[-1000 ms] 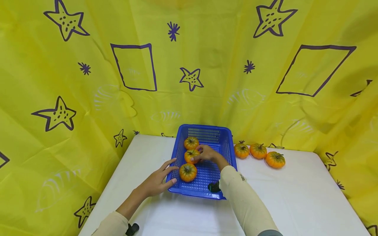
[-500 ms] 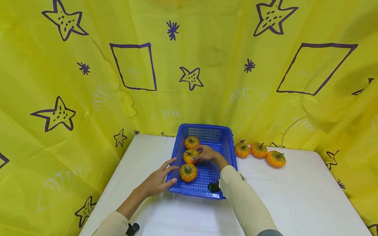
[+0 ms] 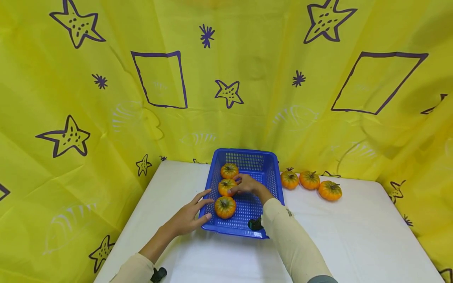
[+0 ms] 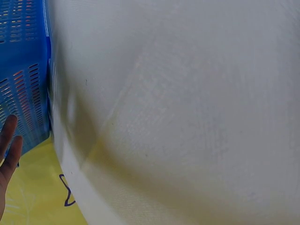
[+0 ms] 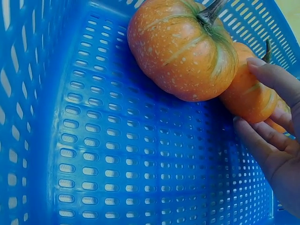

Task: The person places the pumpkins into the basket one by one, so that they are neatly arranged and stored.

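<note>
Three small orange-and-green pumpkins stand in a row along the left side of a blue plastic basket (image 3: 235, 232). My right hand (image 3: 249, 184) reaches into the basket and holds the middle pumpkin (image 3: 225, 188), thumb on one side and fingers on the other; the right wrist view shows this middle pumpkin (image 5: 248, 96) partly covered by the hand. Nearer me sits the front pumpkin (image 3: 225, 207), and behind lies the back pumpkin (image 3: 229, 171). My left hand (image 3: 187, 218) rests at the basket's left rim with its fingers spread and nearly straight.
On the white table (image 3: 339, 236), right of the basket, three more pumpkins line up: a left one (image 3: 290, 180), a centre one (image 3: 309, 180) and a right one (image 3: 330, 191). A yellow patterned curtain (image 3: 255, 118) hangs behind and along both sides.
The middle pumpkin has shifted slightly left in the basket, with my right hand on it. My left hand and the other pumpkins stay where they were.
</note>
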A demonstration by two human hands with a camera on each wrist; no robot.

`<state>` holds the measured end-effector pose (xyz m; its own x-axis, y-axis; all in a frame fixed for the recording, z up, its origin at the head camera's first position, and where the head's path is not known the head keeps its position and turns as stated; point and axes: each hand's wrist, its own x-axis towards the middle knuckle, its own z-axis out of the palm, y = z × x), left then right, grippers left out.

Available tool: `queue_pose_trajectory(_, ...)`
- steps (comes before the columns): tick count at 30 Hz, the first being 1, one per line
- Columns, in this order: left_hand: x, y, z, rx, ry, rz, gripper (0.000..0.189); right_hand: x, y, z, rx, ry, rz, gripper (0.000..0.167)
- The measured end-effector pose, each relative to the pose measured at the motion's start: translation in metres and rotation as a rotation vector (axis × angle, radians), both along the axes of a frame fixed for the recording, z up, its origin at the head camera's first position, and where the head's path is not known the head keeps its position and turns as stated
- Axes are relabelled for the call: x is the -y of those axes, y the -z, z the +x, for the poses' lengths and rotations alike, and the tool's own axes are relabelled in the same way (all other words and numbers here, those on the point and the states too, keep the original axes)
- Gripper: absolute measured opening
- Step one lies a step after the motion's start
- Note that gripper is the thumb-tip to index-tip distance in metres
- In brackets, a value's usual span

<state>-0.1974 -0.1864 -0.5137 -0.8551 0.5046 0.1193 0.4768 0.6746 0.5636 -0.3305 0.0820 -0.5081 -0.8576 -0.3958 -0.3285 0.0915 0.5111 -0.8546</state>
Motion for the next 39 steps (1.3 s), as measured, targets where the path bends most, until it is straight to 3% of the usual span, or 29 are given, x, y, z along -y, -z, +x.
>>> queue_pose_trajectory(26,-0.0001,0.0010,-0.0004,-0.013,0.002,-0.005,0.052,0.0014,0.0000,0.0009,0.007,0.015,-0.030,0.061)
queue_pose_trajectory(39,-0.0007,0.0011,0.0000,-0.011,-0.001,-0.001,0.050,0.0011,-0.0010,0.0023,-0.039,-0.005,0.027,0.061)
